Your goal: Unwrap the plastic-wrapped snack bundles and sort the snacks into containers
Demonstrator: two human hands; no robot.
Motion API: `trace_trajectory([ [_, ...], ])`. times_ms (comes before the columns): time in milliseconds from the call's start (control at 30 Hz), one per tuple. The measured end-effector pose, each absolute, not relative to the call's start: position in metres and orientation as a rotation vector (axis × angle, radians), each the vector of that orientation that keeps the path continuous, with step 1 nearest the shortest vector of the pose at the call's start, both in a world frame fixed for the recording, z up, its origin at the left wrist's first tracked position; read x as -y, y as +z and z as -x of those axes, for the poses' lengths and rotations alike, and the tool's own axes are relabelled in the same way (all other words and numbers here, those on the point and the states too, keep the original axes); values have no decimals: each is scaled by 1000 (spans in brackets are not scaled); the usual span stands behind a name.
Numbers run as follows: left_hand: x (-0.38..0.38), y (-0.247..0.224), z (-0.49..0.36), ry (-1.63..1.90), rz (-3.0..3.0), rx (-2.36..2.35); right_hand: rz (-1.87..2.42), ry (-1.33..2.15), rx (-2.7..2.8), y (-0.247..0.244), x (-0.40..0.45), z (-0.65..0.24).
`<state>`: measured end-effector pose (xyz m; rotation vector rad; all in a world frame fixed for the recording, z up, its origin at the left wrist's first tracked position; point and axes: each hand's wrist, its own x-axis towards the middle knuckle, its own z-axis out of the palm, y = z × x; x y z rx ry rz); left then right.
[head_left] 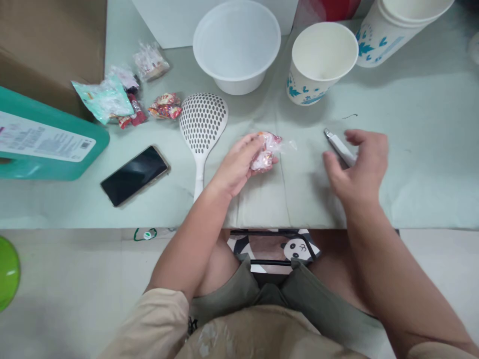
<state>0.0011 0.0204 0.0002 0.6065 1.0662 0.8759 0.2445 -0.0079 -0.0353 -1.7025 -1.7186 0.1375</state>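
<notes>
My left hand (239, 164) is closed around a red and clear plastic wrapper (264, 154) above the middle of the table. To its left lies a white slotted skimmer (203, 119). On the right, my right hand (361, 167) hovers with thumb and fingers apart over a slim grey-white tool (340, 148) with a metal tip. The tool's lower end is hidden behind that hand, and whether they touch is hard to tell. Beyond the hands stand a white plastic bowl (237, 47) and a paper cup (322, 62) with blue leaf prints.
A black phone (135, 175), crumpled wrappers (107, 99), an orange-red packet (165, 105) and a green container (48, 134) occupy the left. Stacked paper cups (392, 35) stand back right. The table's front edge (292, 225) runs near my lap.
</notes>
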Motion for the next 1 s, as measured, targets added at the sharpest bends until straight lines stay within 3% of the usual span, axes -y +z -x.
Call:
trace_trajectory([
  [167, -14, 2, -11, 695, -720, -925, 1366, 417, 1879, -24, 17, -200],
  [533, -14, 3, -12, 536, -744, -937, 1390, 990, 1050, -30, 13, -207],
  [800, -17, -7, -5, 508, -669, -912, 1370, 1086, 956, -46, 6, -206],
  [1000, -12, -12, -13, 726, -485, -809, 1350, 877, 967, -42, 13, -208],
])
